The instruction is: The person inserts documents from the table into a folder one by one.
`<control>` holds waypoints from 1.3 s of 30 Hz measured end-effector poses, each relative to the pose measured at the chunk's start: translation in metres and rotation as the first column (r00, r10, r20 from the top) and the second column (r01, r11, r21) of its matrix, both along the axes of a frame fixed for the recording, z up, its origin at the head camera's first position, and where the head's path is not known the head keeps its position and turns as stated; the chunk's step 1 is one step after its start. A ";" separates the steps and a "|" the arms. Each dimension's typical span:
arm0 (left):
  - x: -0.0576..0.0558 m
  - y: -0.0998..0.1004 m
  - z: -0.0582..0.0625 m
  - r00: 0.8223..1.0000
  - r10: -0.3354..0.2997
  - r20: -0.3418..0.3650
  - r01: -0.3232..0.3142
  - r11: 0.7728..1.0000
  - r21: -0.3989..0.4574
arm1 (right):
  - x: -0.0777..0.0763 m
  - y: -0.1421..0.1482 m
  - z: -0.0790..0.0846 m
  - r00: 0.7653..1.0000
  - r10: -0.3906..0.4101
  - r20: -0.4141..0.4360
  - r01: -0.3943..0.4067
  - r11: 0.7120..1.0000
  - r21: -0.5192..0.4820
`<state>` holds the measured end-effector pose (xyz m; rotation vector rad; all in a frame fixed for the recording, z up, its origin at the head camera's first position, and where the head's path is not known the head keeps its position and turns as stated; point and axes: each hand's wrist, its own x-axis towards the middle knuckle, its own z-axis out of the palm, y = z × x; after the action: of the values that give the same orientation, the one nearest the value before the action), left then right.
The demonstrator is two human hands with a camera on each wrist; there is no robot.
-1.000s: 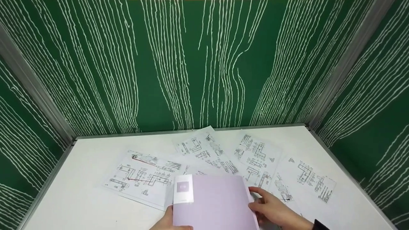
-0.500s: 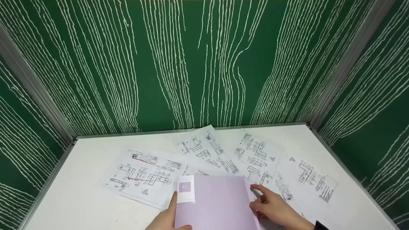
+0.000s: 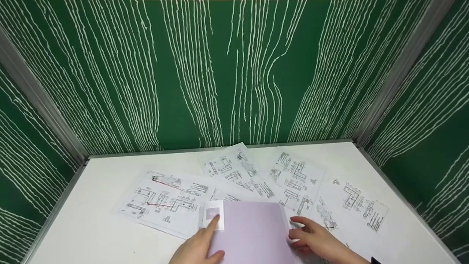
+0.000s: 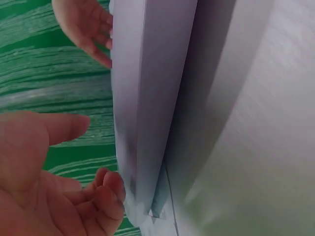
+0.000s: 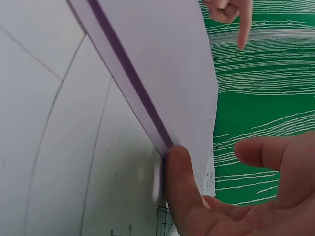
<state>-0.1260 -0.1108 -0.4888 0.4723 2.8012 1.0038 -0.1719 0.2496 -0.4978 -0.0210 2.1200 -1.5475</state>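
A lilac folder (image 3: pixel 253 231) with a white label (image 3: pixel 219 223) at its upper left lies at the table's front edge in the head view. My left hand (image 3: pixel 196 245) is over its left side, index finger extended across the label and the other fingers bent. In the right wrist view that left hand (image 5: pixel 231 12) appears above the cover, holding nothing. Beside the right edge my right hand (image 3: pixel 315 236) has its fingers loosely bent. The right wrist view shows one fingertip (image 5: pixel 178 157) against the folder's edge, while the thumb stays apart from the cover.
Printed sheets with technical drawings spread over the white table (image 3: pixel 73 223). One sheet (image 3: pixel 161 201) with red lines lies left of the folder, others (image 3: pixel 238 170) behind it and more (image 3: pixel 351 205) to the right. Green white-streaked walls (image 3: pixel 242 73) enclose the table.
My left hand has let go of the folder's left edge and moved up and over it, its index finger now above the label. My right hand has loosened from the right edge, its thumb lifting off.
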 end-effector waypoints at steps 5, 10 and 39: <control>0.000 0.002 -0.003 0.999 -0.045 0.026 0.045 0.999 0.014 | 0.000 0.000 0.004 0.993 -0.031 0.113 0.041 0.996 -0.083; 0.001 0.002 -0.006 0.996 -0.075 0.044 0.073 0.997 0.027 | 0.003 0.002 0.006 0.977 -0.044 0.207 0.071 0.990 -0.122; -0.016 0.060 0.072 0.728 -0.564 -0.390 0.476 0.825 -0.305 | 0.005 -0.004 0.066 0.998 0.018 0.064 0.003 0.950 -0.311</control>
<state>-0.1419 -0.0505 -0.4172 1.5589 2.8002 0.5422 -0.1670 0.2460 -0.4317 -0.0860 1.8044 -1.8367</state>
